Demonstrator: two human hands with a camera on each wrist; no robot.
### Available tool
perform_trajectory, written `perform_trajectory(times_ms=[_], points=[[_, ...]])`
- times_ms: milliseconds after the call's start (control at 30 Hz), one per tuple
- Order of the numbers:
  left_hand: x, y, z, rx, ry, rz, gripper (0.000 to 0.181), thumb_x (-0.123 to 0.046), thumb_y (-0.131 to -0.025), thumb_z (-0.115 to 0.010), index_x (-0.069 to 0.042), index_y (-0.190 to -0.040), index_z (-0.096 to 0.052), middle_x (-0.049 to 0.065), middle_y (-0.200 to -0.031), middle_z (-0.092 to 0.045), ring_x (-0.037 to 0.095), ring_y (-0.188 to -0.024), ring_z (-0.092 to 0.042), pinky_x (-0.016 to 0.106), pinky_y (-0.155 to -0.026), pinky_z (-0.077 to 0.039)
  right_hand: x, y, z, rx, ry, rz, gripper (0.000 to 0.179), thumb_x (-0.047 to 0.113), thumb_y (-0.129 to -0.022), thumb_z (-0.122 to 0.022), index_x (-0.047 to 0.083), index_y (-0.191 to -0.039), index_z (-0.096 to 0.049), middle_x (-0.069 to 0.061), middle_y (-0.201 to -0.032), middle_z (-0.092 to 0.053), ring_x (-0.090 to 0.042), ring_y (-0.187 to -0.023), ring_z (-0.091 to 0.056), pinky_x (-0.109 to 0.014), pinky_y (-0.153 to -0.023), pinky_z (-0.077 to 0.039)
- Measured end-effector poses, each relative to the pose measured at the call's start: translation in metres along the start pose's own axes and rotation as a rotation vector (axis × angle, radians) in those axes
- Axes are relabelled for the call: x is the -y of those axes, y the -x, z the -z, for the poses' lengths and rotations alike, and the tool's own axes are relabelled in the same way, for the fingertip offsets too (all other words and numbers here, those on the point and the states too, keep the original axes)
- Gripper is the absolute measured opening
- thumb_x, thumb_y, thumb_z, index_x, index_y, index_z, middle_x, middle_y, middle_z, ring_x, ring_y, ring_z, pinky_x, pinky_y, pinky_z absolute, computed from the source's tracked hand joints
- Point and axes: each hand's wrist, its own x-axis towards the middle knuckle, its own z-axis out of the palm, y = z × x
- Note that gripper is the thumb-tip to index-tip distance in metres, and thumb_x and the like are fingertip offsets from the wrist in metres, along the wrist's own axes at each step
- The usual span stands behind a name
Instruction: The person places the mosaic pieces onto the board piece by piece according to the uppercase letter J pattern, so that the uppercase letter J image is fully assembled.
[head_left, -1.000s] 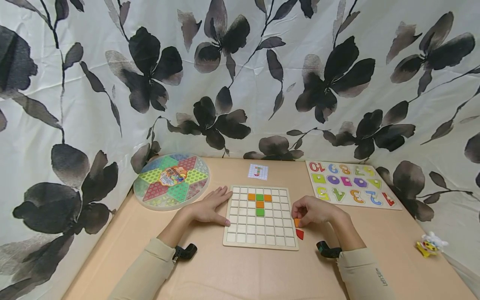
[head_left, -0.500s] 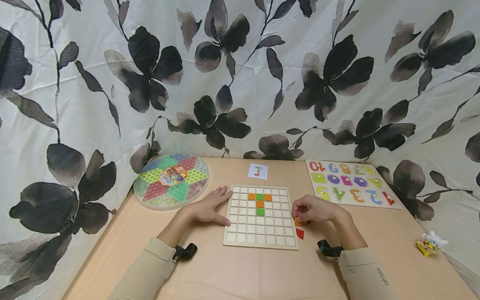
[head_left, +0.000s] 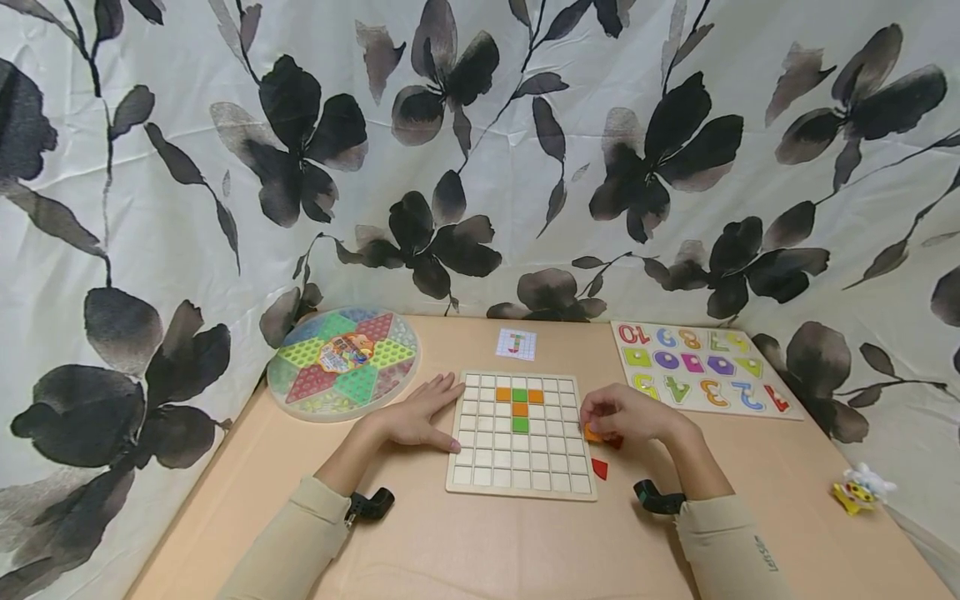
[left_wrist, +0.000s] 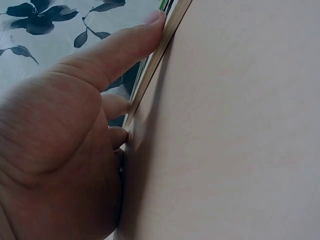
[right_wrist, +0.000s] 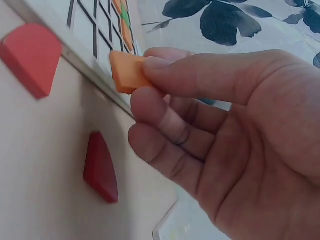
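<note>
A square grid board (head_left: 517, 489) lies on the table, bearing several orange and green tiles (head_left: 520, 424) in a T-like cluster near its far side. My left hand (head_left: 414, 414) rests at the board's left edge with fingers spread; in the left wrist view its thumb (left_wrist: 120, 50) touches the wooden rim. Beside the right edge, my right hand (head_left: 633, 410) pinches an orange tile (right_wrist: 127, 72) between thumb and fingers, raised above the tabletop. Below that hand, two red pieces lie on the table, a round-edged one (right_wrist: 32, 57) by the board and a pointed one (right_wrist: 100, 170).
A patterned card (head_left: 516, 343) lies beyond the board. A round star-patterned game board (head_left: 343, 362) is at the back left, a number puzzle board (head_left: 705, 367) at the back right. A small yellow-and-white toy (head_left: 858, 489) stands near the right edge. Floral cloth (head_left: 525, 167) hangs behind.
My right hand has picked the orange tile up off the table and moved slightly away from me, uncovering a second red piece. My left hand has stayed in place.
</note>
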Motion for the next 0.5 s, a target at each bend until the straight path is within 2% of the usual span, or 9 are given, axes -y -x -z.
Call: perform_trajectory(times_ms=[200, 367, 500], points=[[0.001, 0.000, 0.000, -0.003, -0.004, -0.003, 0.111, -0.055, -0.086, -0.079, -0.011, -0.168, -0.018, 0.018, -0.175, 0.001, 0.037, -0.163, 0.006, 0.058, -0.131, -0.001, 0.005, -0.007, -0.003, -0.089, -0.005, 0.060, 0.009, 0.010, -0.098, -0.069, 0.005, -0.105, -0.073, -0.008, -0.091, -0.066, -0.024, -0.084, -0.059, -0.026, -0.066, -0.052], [-0.001, 0.001, 0.000, 0.001, -0.002, 0.002, 0.111, -0.055, -0.086, -0.079, -0.011, -0.168, -0.018, 0.018, -0.175, 0.001, 0.037, -0.163, 0.007, 0.057, -0.131, 0.000, 0.010, -0.012, -0.004, -0.187, 0.022, 0.092, 0.008, 0.009, -0.097, -0.071, 0.011, -0.105, -0.074, -0.006, -0.092, -0.065, -0.025, -0.085, -0.057, -0.025, -0.068, -0.048], [-0.001, 0.001, -0.001, 0.002, -0.001, 0.003, 0.111, -0.055, -0.086, -0.079, -0.011, -0.168, -0.018, 0.019, -0.175, 0.001, 0.037, -0.163, 0.007, 0.057, -0.131, 0.000, 0.015, -0.015, -0.006, -0.238, -0.019, 0.094, 0.015, 0.007, -0.096, -0.072, 0.015, -0.108, -0.073, -0.007, -0.096, -0.066, -0.024, -0.086, -0.062, -0.024, -0.075, -0.053]])
